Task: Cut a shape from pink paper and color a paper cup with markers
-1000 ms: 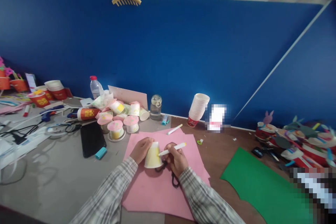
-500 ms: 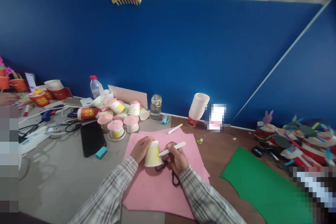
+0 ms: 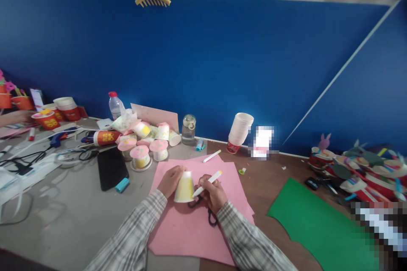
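Note:
My left hand (image 3: 172, 181) grips a white paper cup (image 3: 183, 188) turned bottom up, its side partly coloured yellow. In my right hand (image 3: 213, 192) is a white marker (image 3: 208, 183) with a yellow end, its tip at the cup's lower right side near the rim. Both hands are above pink paper sheets (image 3: 190, 233). Beneath the right hand lie the dark loops of a pair of scissors (image 3: 212, 217), mostly hidden. A second white marker (image 3: 211, 156) rests on the far edge of the pink paper.
Paper cups with pink tops (image 3: 140, 156) stand at the left, beside a black phone (image 3: 112, 169) and a blue eraser-like block (image 3: 122, 185). Behind are a glass bottle (image 3: 188, 130) and stacked cups (image 3: 240, 132). Green paper (image 3: 313, 220) lies right. Another person's hand (image 3: 22, 117) shows far left.
The marker tip has moved down the cup's side toward the rim, and the marker is tilted more steeply. At far left, the other person's hand has reached right, to an orange cup.

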`<state>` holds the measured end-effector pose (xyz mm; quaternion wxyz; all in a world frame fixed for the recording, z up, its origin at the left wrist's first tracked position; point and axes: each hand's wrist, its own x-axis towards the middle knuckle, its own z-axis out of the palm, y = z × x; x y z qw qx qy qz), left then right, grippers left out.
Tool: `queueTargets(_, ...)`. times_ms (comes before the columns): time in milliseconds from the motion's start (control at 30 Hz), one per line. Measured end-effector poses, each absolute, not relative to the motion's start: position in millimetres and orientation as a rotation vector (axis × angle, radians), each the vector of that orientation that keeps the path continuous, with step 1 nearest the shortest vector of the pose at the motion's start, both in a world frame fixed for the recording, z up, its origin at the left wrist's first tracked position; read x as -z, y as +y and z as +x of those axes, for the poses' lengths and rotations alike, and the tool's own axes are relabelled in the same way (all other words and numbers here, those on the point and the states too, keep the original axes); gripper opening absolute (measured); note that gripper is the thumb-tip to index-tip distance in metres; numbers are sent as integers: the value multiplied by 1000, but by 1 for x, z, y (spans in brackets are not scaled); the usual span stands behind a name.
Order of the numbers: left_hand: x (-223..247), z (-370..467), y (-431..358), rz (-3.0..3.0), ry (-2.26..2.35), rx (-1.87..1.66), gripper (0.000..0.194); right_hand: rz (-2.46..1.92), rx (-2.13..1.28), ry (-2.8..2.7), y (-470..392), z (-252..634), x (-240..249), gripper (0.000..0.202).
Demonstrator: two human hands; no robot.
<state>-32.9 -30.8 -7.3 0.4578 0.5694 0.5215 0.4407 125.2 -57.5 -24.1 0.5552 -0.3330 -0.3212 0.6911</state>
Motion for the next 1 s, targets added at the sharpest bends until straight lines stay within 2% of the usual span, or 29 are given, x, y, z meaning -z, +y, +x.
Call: queueTargets(1000, 7, -32, -32, 1424, 1276, -1086, 54, -791, -1612, -824, -55, 126, 32, 22)
